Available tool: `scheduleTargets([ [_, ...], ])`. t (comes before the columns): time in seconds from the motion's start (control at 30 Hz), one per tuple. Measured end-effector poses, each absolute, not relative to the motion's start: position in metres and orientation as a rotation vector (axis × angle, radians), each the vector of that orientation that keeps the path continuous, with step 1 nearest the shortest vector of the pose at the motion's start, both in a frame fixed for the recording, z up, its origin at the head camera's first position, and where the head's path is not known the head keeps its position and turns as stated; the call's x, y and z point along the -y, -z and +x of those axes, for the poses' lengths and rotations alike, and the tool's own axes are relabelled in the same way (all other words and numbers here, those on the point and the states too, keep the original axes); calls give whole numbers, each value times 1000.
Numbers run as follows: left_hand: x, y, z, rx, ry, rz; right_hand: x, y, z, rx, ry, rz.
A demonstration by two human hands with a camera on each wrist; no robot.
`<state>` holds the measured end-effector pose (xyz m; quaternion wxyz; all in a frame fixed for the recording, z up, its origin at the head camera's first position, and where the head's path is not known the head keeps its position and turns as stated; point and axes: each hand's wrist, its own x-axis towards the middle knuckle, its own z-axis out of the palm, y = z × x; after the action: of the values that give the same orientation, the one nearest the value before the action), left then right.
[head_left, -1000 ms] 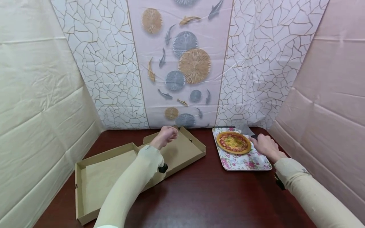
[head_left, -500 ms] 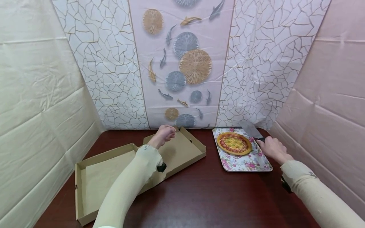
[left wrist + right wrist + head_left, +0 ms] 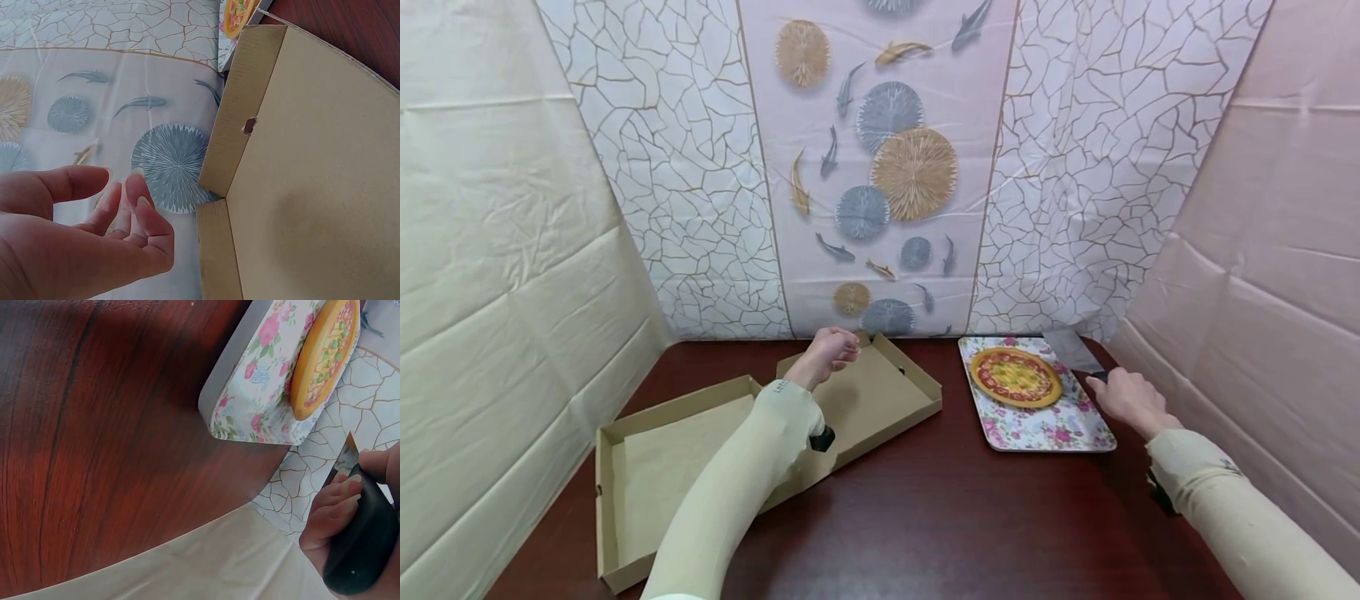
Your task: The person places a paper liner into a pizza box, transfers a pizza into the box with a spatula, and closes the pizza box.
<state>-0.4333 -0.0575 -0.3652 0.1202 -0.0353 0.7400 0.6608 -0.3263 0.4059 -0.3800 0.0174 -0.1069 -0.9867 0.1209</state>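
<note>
My right hand [image 3: 1133, 402] grips a pizza spatula by its black handle [image 3: 365, 540]. Its flat metal blade [image 3: 1071, 350] points to the back left, off the right edge of the floral tray [image 3: 1048, 435]. On that tray lies a whole round pizza [image 3: 1015, 377], apart from the blade. Above the right half of an opened cardboard pizza box [image 3: 883, 408], my left hand [image 3: 827, 357] hovers with nothing in it. Its fingers [image 3: 153, 225] are loosely bent and the thumb stands apart from them, as the left wrist view shows.
The box's left half [image 3: 673, 475] lies flat with low raised walls. Dark red tabletop [image 3: 925, 508] stretches between the box and the tray and along the front. Patterned cloth [image 3: 887, 167] closes off the back, with plain cloth walls at both sides.
My right hand has moved right and a little nearer, drawing the spatula away from the pizza. My left hand has drifted slightly left. Pizza, tray and box stay in place.
</note>
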Motion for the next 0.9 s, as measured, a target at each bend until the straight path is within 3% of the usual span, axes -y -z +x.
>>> scheduleTargets([
  [0.9,58,365,-433,-2127,-1956,-102,-428,375,-315,3090,-322,-322],
])
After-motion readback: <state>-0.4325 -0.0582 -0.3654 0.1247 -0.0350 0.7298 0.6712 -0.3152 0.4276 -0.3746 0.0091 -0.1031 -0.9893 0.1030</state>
